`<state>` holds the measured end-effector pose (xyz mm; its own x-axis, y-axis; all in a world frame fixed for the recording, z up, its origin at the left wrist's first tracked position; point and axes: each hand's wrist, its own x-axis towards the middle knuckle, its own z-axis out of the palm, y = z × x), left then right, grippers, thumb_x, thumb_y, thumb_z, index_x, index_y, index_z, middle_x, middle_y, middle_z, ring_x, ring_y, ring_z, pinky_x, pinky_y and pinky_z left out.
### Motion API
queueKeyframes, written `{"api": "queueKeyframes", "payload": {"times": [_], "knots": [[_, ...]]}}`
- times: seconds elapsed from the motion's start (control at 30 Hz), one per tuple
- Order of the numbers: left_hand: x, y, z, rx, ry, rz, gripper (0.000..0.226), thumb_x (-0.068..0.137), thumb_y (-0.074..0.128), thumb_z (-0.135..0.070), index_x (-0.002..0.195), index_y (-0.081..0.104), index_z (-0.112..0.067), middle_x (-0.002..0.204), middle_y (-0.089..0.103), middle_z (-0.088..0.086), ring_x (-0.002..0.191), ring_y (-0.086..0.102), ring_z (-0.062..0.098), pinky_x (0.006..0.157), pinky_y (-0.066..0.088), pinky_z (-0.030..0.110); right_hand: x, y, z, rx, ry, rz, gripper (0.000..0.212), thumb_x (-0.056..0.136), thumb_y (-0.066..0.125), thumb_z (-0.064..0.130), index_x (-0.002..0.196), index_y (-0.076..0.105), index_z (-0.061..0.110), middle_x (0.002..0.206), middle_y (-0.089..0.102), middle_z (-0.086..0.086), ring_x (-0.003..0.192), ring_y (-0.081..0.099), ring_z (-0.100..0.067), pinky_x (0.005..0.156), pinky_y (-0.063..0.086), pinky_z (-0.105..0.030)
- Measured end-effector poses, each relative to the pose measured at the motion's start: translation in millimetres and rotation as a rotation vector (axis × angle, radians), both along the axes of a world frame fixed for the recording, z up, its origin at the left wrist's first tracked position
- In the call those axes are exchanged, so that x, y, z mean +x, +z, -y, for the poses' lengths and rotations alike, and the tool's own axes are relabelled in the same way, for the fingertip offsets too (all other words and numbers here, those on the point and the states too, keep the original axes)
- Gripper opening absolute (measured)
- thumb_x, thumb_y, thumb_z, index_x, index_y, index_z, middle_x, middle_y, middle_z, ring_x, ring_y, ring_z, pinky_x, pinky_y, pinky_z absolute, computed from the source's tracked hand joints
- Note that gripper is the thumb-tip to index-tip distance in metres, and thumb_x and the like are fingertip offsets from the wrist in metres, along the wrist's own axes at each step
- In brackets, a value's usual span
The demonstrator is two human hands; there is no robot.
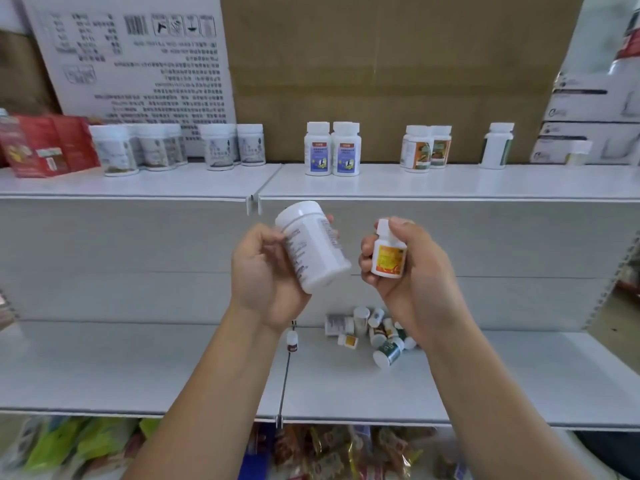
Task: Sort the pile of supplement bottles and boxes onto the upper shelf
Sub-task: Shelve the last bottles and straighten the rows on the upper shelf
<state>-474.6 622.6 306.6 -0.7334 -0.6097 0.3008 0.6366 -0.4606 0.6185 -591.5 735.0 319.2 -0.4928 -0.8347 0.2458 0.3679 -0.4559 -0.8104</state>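
Note:
My left hand (265, 271) grips a large white bottle (313, 245), tilted with its cap up and to the left. My right hand (412, 268) holds a small white bottle with an orange label (388, 252), upright. Both are raised in front of the upper shelf (450, 183). On the lower shelf (485, 375), behind my right wrist, lies a pile of small bottles (374, 332), partly hidden. Sorted groups stand on the upper shelf: white bottles with pale labels (152, 148), two blue-label bottles (332, 150), orange-green label bottles (426, 148) and a single white bottle (497, 145).
Red boxes (45, 145) stand at the upper shelf's left end. Cardboard cartons (381, 74) rise behind the upper shelf, white boxes (588, 109) at its right. One small bottle (292, 341) lies apart from the pile. Packaged goods (329, 452) fill the level below.

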Motion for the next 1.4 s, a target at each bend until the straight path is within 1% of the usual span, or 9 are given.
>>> {"api": "queueKeyframes", "payload": {"times": [0.23, 0.4, 0.57, 0.7, 0.83, 1.0, 1.1, 1.23, 1.4], "knots": [[2.1, 16.4, 3.6, -0.237, 0.129, 0.239, 0.030, 0.069, 0.073, -0.018, 0.093, 0.060, -0.006, 0.077, 0.063, 0.014, 0.067, 0.066, 0.023, 0.062, 0.058, 0.035, 19.2, 5.3, 15.6, -0.020, -0.005, -0.039, 0.014, 0.096, 0.046, 0.021, 0.091, 0.050, 0.009, 0.063, 0.055, -0.007, 0.053, 0.051, -0.016, 0.048, 0.041, -0.024], [15.3, 38.8, 23.2, -0.355, 0.334, 0.392, 0.035, 0.082, 0.055, -0.043, 0.093, 0.062, -0.011, 0.074, 0.069, 0.008, 0.067, 0.069, 0.020, 0.060, 0.057, 0.033, 21.6, 20.5, 31.2, -0.015, 0.016, -0.022, 0.011, 0.095, 0.046, 0.020, 0.089, 0.049, 0.010, 0.062, 0.054, -0.007, 0.053, 0.049, -0.017, 0.046, 0.040, -0.023], [47.2, 67.0, 51.0, -0.402, 0.383, 0.402, 0.031, 0.075, 0.054, -0.036, 0.088, 0.073, -0.016, 0.086, 0.064, 0.014, 0.070, 0.065, 0.020, 0.064, 0.057, 0.037, 28.4, 42.3, 58.5, -0.047, 0.077, -0.129, 0.018, 0.085, 0.049, 0.021, 0.099, 0.054, 0.011, 0.066, 0.058, -0.008, 0.056, 0.053, -0.018, 0.050, 0.043, -0.025], [81.3, 88.9, 91.0, -0.607, 0.459, 0.396, 0.040, 0.085, 0.061, -0.029, 0.118, 0.064, -0.007, 0.121, 0.063, 0.026, 0.110, 0.063, 0.037, 0.095, 0.051, 0.051, 32.3, 64.9, 86.4, -0.044, 0.028, -0.210, 0.019, 0.079, 0.052, 0.021, 0.096, 0.057, 0.012, 0.075, 0.059, -0.008, 0.058, 0.058, -0.018, 0.056, 0.046, -0.027], [101.0, 114.2, 136.1, -0.657, 0.672, 0.443, 0.037, 0.074, 0.076, -0.030, 0.107, 0.064, -0.018, 0.103, 0.066, 0.004, 0.090, 0.061, 0.017, 0.082, 0.049, 0.035, 29.1, 83.0, 118.5, 0.033, -0.076, -0.373, 0.013, 0.087, 0.050, 0.023, 0.097, 0.058, 0.021, 0.091, 0.057, -0.003, 0.069, 0.063, -0.012, 0.065, 0.050, -0.027], [93.7, 138.7, 183.8, -0.754, 0.640, 0.565, 0.040, 0.067, 0.081, -0.032, 0.102, 0.067, -0.019, 0.094, 0.070, -0.002, 0.079, 0.068, 0.009, 0.068, 0.053, 0.023, 24.2, 101.8, 161.6, 0.121, -0.090, -0.499, 0.007, 0.093, 0.050, 0.015, 0.096, 0.056, 0.016, 0.093, 0.054, -0.004, 0.086, 0.062, -0.020, 0.078, 0.056, -0.032], [71.8, 152.4, 211.1, -1.000, 0.669, 0.738, 0.022, 0.074, 0.083, -0.030, 0.093, 0.073, -0.029, 0.093, 0.075, -0.008, 0.084, 0.070, 0.006, 0.070, 0.056, 0.018, 22.1, 109.0, 187.7, 0.197, -0.084, -0.510, 0.006, 0.093, 0.051, 0.013, 0.098, 0.055, 0.012, 0.095, 0.054, -0.007, 0.090, 0.060, -0.023, 0.080, 0.058, -0.034], [34.6, 166.5, 239.4, -1.402, 0.766, 0.948, 0.030, 0.077, 0.075, -0.052, 0.099, 0.072, -0.032, 0.088, 0.070, -0.016, 0.076, 0.063, -0.005, 0.059, 0.047, 0.016, 16.0, 102.2, 211.2, 0.313, -0.145, -0.550, 0.016, 0.093, 0.051, 0.015, 0.108, 0.054, 0.010, 0.106, 0.055, -0.012, 0.094, 0.061, -0.025, 0.087, 0.057, -0.041], [3.9, 162.3, 281.0, -1.693, 0.909, 1.064, 0.045, 0.074, 0.071, -0.060, 0.103, 0.071, -0.025, 0.105, 0.057, -0.005, 0.107, 0.051, 0.019, 0.089, 0.043, 0.036, 8.1, 87.8, 220.4, 0.327, -0.132, -0.460, 0.009, 0.094, 0.051, 0.015, 0.100, 0.055, 0.012, 0.096, 0.055, -0.010, 0.085, 0.062, -0.022, 0.066, 0.052, -0.029]]}}
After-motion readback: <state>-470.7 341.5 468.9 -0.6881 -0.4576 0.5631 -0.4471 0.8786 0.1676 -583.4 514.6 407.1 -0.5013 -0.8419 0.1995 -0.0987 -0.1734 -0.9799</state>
